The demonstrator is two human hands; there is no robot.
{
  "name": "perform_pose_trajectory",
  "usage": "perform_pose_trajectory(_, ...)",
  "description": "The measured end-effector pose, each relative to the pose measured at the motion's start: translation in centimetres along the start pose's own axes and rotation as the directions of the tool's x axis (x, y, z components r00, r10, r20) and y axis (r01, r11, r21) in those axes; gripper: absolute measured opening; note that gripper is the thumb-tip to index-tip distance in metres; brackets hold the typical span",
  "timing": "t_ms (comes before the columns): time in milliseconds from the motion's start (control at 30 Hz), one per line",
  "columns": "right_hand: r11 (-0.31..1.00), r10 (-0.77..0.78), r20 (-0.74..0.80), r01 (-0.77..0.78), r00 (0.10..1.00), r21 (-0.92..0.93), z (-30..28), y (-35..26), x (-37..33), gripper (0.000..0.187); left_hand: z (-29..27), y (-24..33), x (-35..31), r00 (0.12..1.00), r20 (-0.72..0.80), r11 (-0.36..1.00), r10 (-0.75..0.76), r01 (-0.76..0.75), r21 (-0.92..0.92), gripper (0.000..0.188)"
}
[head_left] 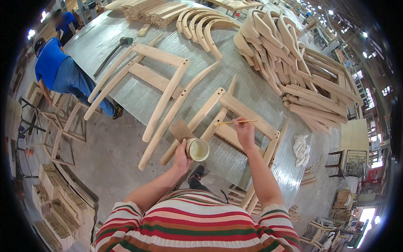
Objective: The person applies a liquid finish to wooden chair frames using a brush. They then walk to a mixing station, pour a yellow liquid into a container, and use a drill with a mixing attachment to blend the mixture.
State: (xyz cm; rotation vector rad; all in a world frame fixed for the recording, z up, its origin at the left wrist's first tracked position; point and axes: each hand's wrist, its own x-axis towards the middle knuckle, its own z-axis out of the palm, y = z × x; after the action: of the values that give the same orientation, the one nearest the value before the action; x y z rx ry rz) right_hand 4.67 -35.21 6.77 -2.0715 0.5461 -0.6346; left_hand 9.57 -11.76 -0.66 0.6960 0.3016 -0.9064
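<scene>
My left hand (181, 159) is closed around a round pot (198, 150) of pale, creamy liquid. A brown rounded wooden piece (179, 130) sticks out beside the pot; whether it belongs to the pot I cannot tell. Between the fingers of my right hand (245, 135) is a thin wooden stick (247, 121), perhaps a brush, its pale tip lying over a leg of the nearer chair frame (244, 107). This unfinished frame, with rails and legs joined, lies on the table under both hands. A second, similar frame (161, 54) lies to its left.
Curved wooden parts (205, 27) and a stack of slats (153, 12) lie at the table's far side. Shaped chair parts (268, 38) are heaped at the right, near a white cloth (301, 149). A mallet (125, 40) lies far left. Two people in blue stand beyond the left edge.
</scene>
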Motion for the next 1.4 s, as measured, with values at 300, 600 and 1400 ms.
perform_pose_trajectory(300, 0.999, 0.002, -0.017, -0.002, 1.0, -0.035, -0.5, 0.1, 1.8, 0.017, -0.4, 0.0, 0.2, 0.999, 0.007, 0.998, 0.039, -0.038, -0.04, 0.032)
perform_pose_trajectory(600, 0.969, -0.083, 0.29, 0.145, 0.953, -0.202, 0.4, -0.5, 3.7, 0.016, 0.5, 0.0, -0.3, 0.999, -0.012, 0.997, 0.052, -0.053, -0.054, 0.036)
perform_pose_trajectory(1400, 0.939, -0.192, 0.287, 0.261, 0.939, -0.226, 0.8, -1.8, 2.6, 0.014, 0.7, 0.5, -0.7, 0.995, 0.003, 0.995, 0.096, -0.096, -0.013, 0.033)
